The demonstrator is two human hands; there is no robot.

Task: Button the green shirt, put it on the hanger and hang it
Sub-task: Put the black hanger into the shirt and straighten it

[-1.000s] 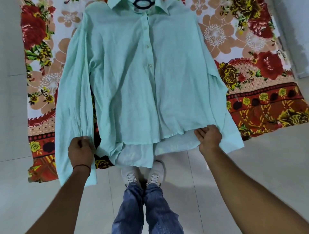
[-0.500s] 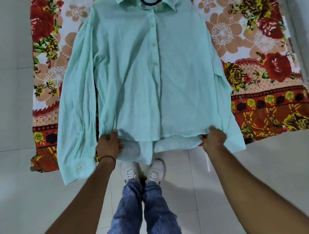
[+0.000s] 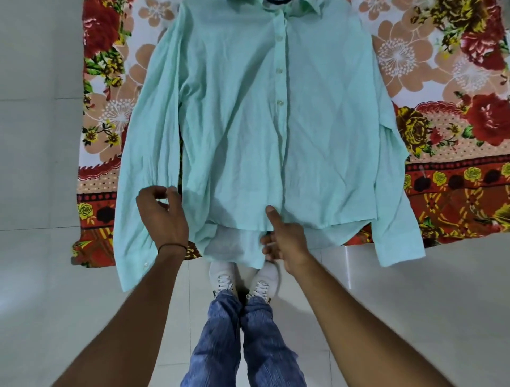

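The green shirt [image 3: 237, 116] lies flat, front up, on a floral cloth, its placket closed with buttons showing down the middle. A black hanger [image 3: 276, 2] peeks out of the collar at the top edge. My right hand [image 3: 284, 240] pinches the front hem at the placket, thumb on top and fingers under the fabric. My left hand [image 3: 162, 215] is over the gap between the left sleeve and the shirt body. Its fingers are curled, and whether they hold fabric is unclear.
The floral cloth [image 3: 455, 124] is spread on a pale tiled floor [image 3: 41, 317]. My white shoes [image 3: 223, 276] and jeans stand at the cloth's near edge, partly under the shirt's tail. Both sleeves hang past the cloth's edge onto the tiles.
My right hand moved left along the hem from the right corner to the placket. My left hand went from the sleeve cuff to the left hem, then slightly left and up.
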